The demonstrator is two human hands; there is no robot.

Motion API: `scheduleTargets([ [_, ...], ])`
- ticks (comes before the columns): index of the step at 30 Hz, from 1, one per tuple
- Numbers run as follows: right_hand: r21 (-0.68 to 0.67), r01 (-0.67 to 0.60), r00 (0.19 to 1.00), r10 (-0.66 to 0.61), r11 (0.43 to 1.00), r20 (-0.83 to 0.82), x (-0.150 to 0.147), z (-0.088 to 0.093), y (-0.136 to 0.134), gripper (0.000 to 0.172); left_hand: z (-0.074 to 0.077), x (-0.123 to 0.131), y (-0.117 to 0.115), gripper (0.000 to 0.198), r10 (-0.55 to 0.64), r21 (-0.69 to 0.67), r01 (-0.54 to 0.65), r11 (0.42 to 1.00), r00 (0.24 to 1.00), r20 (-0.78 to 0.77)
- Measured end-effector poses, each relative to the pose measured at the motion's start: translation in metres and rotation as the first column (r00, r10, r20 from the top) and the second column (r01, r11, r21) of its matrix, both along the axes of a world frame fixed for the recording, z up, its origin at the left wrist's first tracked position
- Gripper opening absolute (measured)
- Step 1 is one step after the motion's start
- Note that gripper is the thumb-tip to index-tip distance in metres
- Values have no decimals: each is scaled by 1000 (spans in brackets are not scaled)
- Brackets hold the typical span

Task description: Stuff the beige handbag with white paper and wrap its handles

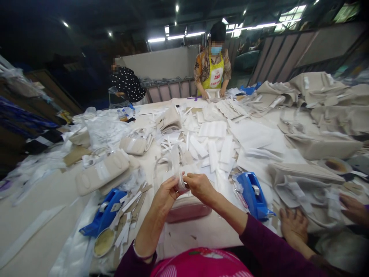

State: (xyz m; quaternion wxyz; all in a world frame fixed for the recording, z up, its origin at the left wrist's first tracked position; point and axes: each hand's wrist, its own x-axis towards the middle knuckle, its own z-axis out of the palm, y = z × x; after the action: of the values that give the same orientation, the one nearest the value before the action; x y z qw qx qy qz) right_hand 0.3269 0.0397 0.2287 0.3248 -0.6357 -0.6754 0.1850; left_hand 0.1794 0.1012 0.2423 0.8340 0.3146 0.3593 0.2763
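Observation:
My left hand (163, 196) and my right hand (198, 187) meet above the table, both pinching a curled white fabric strip (181, 181). Its long end rises toward the pile of white pieces. Just below my hands lies a pink-red padded pouch (188, 212). A blue tape dispenser (253, 196) stands to the right of my right hand, and a second blue tape dispenser (105, 212) lies to the left of my left hand. Beige padded fabric pieces (102, 172) lie further left.
A long table (37, 219) carries heaps of white strips, beige fabric and cardboard scraps, plus a tape roll (103, 242). A co-worker's hands (294, 227) reach in at right. Two aproned or dark-clothed co-workers (213, 65) stand across the table.

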Motion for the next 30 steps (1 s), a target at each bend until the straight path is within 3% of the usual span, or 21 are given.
scheduleTargets([
  [4,68,9,996,-3,998,-85,-1,-2,-2,17,-1,2,-4,36,42,74,-43,996,999,11],
  [6,103,149,953,-115,983,-280,-3,0,-7,19,-5,4,-7,34,98,134,-101,986,995,28],
  [9,50,360,800,-281,931,-530,-8,2,-17,13,-13,11,-12,25,170,277,-163,947,985,-3],
  [12,-88,354,740,-336,931,-583,-17,3,-23,25,-24,22,-22,25,193,398,-155,904,979,-58],
  [14,-146,408,687,-408,901,-601,-22,2,-24,28,-32,28,-30,27,221,437,-152,886,969,-111],
  [16,-147,491,625,-465,859,-627,-22,0,-23,31,-38,32,-37,28,240,471,-134,872,955,-173],
  [18,-112,519,594,-452,847,-666,-19,-3,-23,31,-38,33,-40,30,175,482,-58,874,964,-201],
  [22,-6,484,634,-355,875,-687,-8,-9,-29,24,-17,31,-33,40,7,423,60,904,988,-157],
  [26,192,369,771,-185,909,-609,-4,-20,-37,12,5,35,-17,51,-185,158,192,969,981,-58],
  [28,272,330,853,-162,904,-497,-4,-26,-39,8,5,38,-10,56,-252,42,252,967,968,-14],
  [30,246,343,901,-243,907,-360,-4,-29,-40,9,-5,42,-8,60,-226,19,227,974,974,-11],
])
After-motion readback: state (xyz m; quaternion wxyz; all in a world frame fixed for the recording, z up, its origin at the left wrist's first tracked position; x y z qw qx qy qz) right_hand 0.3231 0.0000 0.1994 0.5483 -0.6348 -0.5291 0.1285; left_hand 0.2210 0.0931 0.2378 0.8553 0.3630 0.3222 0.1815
